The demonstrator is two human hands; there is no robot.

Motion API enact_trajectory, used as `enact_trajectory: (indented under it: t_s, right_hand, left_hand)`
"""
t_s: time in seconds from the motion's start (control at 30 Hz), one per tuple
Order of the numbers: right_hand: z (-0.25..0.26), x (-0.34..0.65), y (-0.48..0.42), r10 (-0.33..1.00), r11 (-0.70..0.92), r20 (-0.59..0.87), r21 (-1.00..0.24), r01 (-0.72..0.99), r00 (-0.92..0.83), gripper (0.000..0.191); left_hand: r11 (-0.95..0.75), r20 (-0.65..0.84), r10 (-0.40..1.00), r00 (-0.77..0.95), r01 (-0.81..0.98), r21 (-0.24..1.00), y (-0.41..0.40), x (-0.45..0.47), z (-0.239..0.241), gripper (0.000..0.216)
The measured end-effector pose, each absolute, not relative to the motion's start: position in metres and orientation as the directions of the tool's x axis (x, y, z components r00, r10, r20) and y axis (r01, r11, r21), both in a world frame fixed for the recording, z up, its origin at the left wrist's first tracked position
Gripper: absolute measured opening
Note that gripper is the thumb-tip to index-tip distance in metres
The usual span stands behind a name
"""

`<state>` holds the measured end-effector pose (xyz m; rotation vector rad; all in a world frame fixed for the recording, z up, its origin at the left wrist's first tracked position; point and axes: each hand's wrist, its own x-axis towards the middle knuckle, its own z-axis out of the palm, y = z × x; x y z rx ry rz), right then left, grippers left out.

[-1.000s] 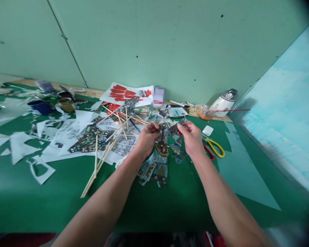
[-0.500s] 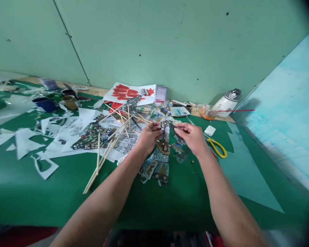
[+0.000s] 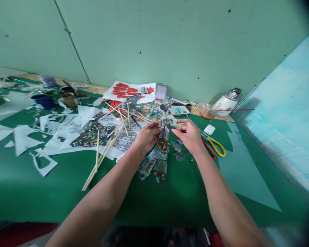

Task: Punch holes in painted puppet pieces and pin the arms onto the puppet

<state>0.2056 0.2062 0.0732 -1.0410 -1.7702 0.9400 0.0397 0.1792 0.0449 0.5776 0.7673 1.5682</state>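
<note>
A jointed shadow puppet (image 3: 160,156), painted in blue, brown and grey with brass fasteners at its joints, lies on the green table before me. My left hand (image 3: 146,136) is closed in a pinch at the left edge of its upper body. With thumb and fingers, my right hand (image 3: 190,134) grips a dark painted puppet piece (image 3: 171,129), whose inner end meets the puppet's upper body; whether the two are joined I cannot tell. Below the right hand are loose painted pieces (image 3: 179,154) and a small brass fastener (image 3: 192,160).
Wooden sticks (image 3: 103,157) lie across printed sheets and another painted figure (image 3: 92,133) on the left. Paper scraps (image 3: 27,140) and paint jars (image 3: 43,102) are farther left. Yellow-and-red-handled scissors (image 3: 217,147), a white bottle (image 3: 226,102) and a translucent sheet (image 3: 243,171) are on the right.
My right hand has shifted slightly left, bringing its piece closer to the puppet's upper body. More of the scissors' red handle shows. My left hand keeps its pinch.
</note>
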Motion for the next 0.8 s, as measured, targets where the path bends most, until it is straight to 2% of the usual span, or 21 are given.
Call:
enact_trajectory:
  t_s: [0.23,0.5,0.8]
  right_hand:
    - [0.0749,0.2034,0.204,0.911,0.39,0.311,-0.863,0.321,-0.272,0.035]
    - [0.0753,0.2012,0.2015,0.921,0.353,0.267,-0.88,0.318,-0.283,0.039]
    - [0.0729,0.1986,0.2002,0.921,0.335,0.247,-0.896,0.291,-0.302,0.061]
  left_hand:
    - [-0.002,-0.111,0.986,-0.123,-0.676,0.736,0.1771,0.0397,0.0501,0.029]
    - [0.0,-0.064,0.995,-0.076,-0.643,0.766,0.177,0.0422,0.0479,0.027]
    - [0.029,-0.089,0.994,-0.069,-0.606,0.795,0.1762,0.042,0.051,0.03]
